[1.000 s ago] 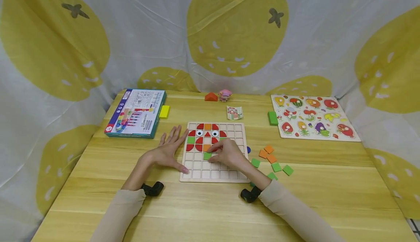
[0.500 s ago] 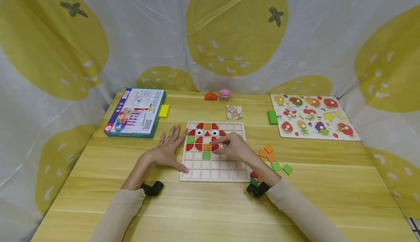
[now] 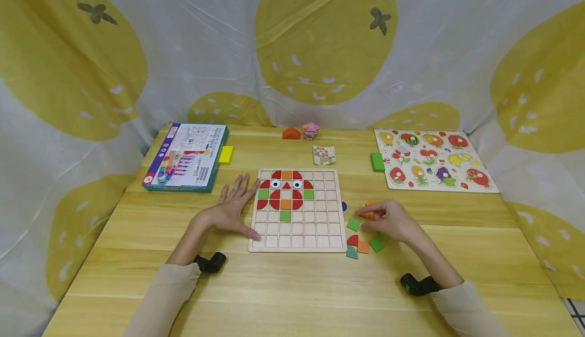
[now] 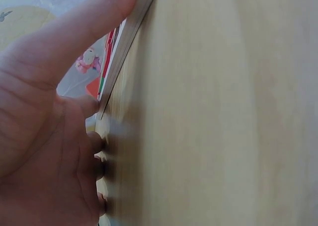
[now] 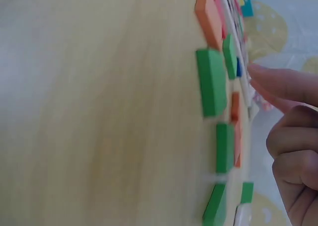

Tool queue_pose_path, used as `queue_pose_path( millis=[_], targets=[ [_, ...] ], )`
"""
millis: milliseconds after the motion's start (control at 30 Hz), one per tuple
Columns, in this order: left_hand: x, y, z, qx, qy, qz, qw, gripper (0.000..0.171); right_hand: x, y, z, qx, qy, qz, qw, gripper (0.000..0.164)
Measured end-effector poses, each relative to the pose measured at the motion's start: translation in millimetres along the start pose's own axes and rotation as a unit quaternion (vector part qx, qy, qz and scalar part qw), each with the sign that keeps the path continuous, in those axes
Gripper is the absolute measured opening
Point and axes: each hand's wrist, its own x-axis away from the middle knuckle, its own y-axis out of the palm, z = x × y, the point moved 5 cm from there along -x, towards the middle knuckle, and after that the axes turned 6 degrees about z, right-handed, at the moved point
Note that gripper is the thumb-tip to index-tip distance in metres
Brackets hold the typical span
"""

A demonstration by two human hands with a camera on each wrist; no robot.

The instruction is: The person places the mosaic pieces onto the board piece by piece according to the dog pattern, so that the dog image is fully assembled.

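Observation:
A wooden grid board (image 3: 320, 229) lies on the table, its upper left filled with red curved pieces, two eye tiles (image 3: 297, 184), and orange and green squares. Fingers spread, my left hand (image 3: 228, 212) rests at the board's left edge, the thumb on its lower left corner. In the left wrist view that thumb touches the board's rim (image 4: 130, 32). My right hand (image 3: 394, 220) hovers over loose tiles right of the board, thumb and forefinger apart with nothing seen between them. A green square tile (image 3: 354, 224) lies near its fingertips. Orange tiles (image 3: 369, 214) are partly hidden behind the fingers.
Red, teal, orange and green tiles (image 3: 377, 244) lie by the board's lower right corner. Behind stand a pattern card (image 3: 324, 155), a pink figurine (image 3: 311, 130) and a red block (image 3: 291, 133). A box (image 3: 187, 157) lies left, a fruit puzzle (image 3: 436, 162) right.
My right hand has left the board and moved right, over the loose tiles. The green square below the orange one stays on the board. My left hand has not moved.

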Motion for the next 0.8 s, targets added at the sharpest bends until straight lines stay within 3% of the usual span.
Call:
queue_pose_path(
  millis=[200,467,800],
  targets=[
    [0.0,-0.1,-1.0,0.002,0.001,0.001,1.0000,0.140,8,-8,15,0.006,0.031,0.027,0.999,0.032],
    [0.7,0.3,0.0,0.005,-0.003,-0.001,1.0000,0.139,-1,11,5,0.002,-0.002,0.006,1.000,0.028],
    [1.0,0.3,0.2,0.005,-0.001,0.000,1.0000,0.139,-13,15,4,-0.032,0.001,-0.013,0.999,0.030]
  ],
)
